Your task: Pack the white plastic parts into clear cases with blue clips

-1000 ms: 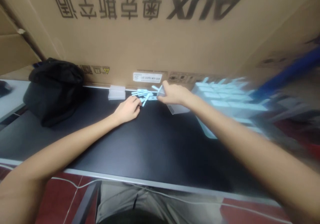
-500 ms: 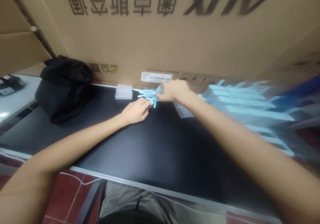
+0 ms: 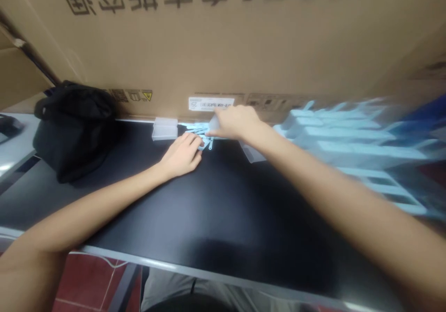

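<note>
Near the back edge of the black table lies a small pile of thin light blue plastic strips (image 3: 197,127), some with a small hole at the end. My left hand (image 3: 183,154) rests at its front, fingers curled over a light blue plastic piece (image 3: 206,142) that they partly hide. Above the pile's right side, my right hand (image 3: 239,123) grips a tilted, translucent plastic box (image 3: 214,125), mostly covered by the fingers. Left of the pile stands a clear plastic box (image 3: 165,129); another clear plastic piece (image 3: 252,153) lies under my right forearm.
Stacked light blue plastic trays (image 3: 362,149), blurred, stand at the right. A black cloth bag (image 3: 75,130) sits at the left of the black table (image 3: 216,219). Behind everything rises a large cardboard box (image 3: 167,51). A pale cable (image 3: 101,256) hangs under the front edge.
The camera view has shifted, so table things appear slightly further left and the trays nearer. Both hands stay at the pile with about the same hold.
</note>
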The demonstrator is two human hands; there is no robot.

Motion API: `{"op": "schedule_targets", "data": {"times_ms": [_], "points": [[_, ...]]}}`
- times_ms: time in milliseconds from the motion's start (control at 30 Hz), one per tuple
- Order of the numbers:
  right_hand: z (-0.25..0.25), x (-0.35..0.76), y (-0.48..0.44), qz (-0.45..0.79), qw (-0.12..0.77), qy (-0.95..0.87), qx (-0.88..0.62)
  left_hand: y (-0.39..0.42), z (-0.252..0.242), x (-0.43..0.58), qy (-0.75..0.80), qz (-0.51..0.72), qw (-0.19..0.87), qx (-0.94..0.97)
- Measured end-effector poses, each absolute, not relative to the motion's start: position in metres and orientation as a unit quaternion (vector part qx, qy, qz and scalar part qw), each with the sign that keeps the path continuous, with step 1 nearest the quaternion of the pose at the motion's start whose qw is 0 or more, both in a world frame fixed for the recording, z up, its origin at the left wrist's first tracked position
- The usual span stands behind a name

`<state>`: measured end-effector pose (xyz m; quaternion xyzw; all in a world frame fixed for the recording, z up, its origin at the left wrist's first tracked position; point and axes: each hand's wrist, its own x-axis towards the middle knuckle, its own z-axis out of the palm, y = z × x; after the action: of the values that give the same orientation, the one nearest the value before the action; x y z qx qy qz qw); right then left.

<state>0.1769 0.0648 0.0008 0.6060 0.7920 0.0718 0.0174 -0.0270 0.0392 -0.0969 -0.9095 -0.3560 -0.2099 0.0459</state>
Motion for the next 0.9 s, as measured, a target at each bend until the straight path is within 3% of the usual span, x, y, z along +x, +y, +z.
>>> {"op": "schedule_targets", "data": {"times_ms": [133,300,533,900], "points": [[-0.010,0.184,0.010,0.044,-0.013,0.814,0.579,0.037,-0.095,-0.027,-0.387,-0.217,0.053,-0.895],[-0.067,0.200,-0.063,0.062,-0.095,0.890,0.441,0.038,-0.093,-0.026,-0.429,-0.211,0.086,-0.874],[-0.097,0.211,-0.076,0.081,-0.235,0.913,0.324,0.040,-0.095,-0.024,-0.493,-0.161,0.126,-0.846],[-0.100,0.203,-0.073,0.063,-0.246,0.908,0.333,0.094,-0.080,-0.047,-0.447,-0.154,0.169,-0.865]]}}
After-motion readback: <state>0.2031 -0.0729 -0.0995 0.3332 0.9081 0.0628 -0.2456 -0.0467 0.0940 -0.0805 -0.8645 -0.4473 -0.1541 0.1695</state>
